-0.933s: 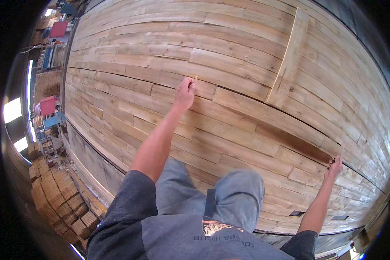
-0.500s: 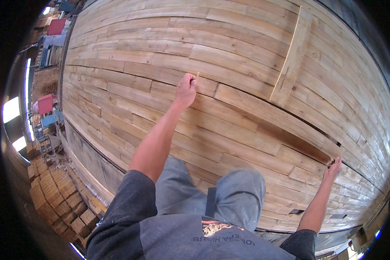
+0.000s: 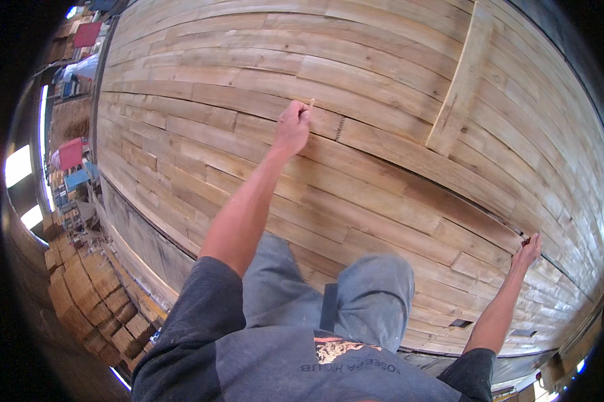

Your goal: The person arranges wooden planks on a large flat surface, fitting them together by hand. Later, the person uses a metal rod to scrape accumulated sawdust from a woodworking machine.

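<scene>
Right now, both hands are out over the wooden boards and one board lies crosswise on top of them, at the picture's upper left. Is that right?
Not quite: the crosswise board is at the upper right, as the head view shows. The left hand and right hand are indeed out over the wooden boards.

Overexposed opening (image 3: 18, 166), black fisheye corners.

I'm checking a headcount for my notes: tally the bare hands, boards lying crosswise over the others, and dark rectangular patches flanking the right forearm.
Hands: 2 (left hand, right hand)
Crosswise board: 1
Dark rectangular patches: 2
Total: 5
</scene>
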